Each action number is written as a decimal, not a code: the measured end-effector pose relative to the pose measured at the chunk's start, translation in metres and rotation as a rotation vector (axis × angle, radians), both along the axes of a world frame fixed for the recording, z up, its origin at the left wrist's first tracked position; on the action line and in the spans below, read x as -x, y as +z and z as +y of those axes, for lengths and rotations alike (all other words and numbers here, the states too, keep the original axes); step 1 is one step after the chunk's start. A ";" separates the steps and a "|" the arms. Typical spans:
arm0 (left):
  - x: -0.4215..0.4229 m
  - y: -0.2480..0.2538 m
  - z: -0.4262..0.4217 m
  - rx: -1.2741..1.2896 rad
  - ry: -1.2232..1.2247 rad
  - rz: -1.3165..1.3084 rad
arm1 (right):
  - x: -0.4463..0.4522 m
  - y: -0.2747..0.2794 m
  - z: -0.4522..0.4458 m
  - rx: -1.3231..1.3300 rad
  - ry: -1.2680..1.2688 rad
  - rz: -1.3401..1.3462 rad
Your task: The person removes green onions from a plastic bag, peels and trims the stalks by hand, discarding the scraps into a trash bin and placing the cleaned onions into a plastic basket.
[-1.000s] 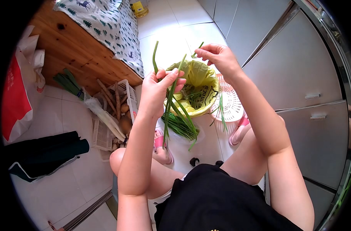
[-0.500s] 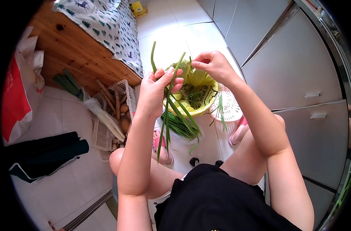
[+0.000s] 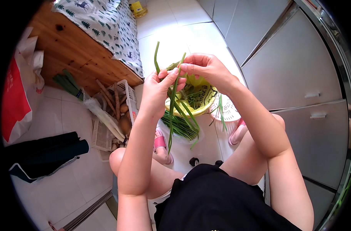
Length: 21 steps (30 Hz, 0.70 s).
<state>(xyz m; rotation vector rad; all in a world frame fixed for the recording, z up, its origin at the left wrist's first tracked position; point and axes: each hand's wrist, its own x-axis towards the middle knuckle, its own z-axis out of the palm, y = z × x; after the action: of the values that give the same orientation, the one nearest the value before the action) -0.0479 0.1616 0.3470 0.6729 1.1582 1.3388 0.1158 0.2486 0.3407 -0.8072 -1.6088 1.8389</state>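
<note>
My left hand [image 3: 162, 90] is closed on a few long garlic chives [image 3: 172, 119], whose leaves hang down toward my knees while stalk ends stick up above the fingers. My right hand [image 3: 206, 69] is pinched against one upright stalk, its fingertips almost touching my left thumb. Below both hands stands a bin lined with a yellow bag [image 3: 204, 101], with green scraps inside. A bunch of garlic chives [image 3: 183, 128] lies on a clear plastic bag on the floor, between the bin and my feet.
A pinkish slotted basket [image 3: 229, 109] with loose green leaves on it is right of the bin. On the left are a white crate [image 3: 132, 96] of root vegetables, leeks [image 3: 102, 115] and a dark folded cloth [image 3: 48, 154]. Metal cabinets [image 3: 298, 61] line the right.
My right hand has moved left from above the bin to the stalk at my left fingertips. The held chives have shifted slightly and hang closer together.
</note>
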 end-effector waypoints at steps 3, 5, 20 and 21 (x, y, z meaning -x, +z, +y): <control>-0.003 0.004 0.001 0.030 -0.030 0.067 | 0.000 0.002 0.000 0.037 -0.037 0.019; -0.005 0.002 0.000 -0.009 -0.142 0.049 | -0.001 0.001 0.003 0.057 -0.069 0.053; 0.004 0.010 0.002 -0.090 -0.147 0.014 | -0.004 0.002 0.000 0.173 0.128 0.077; 0.008 0.010 0.002 -0.062 -0.089 0.059 | -0.004 0.003 -0.001 0.158 0.182 0.066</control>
<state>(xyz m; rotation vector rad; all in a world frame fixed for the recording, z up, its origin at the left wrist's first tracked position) -0.0564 0.1638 0.3573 0.8045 1.1248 1.2912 0.1196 0.2475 0.3434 -0.6772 -1.5539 2.1193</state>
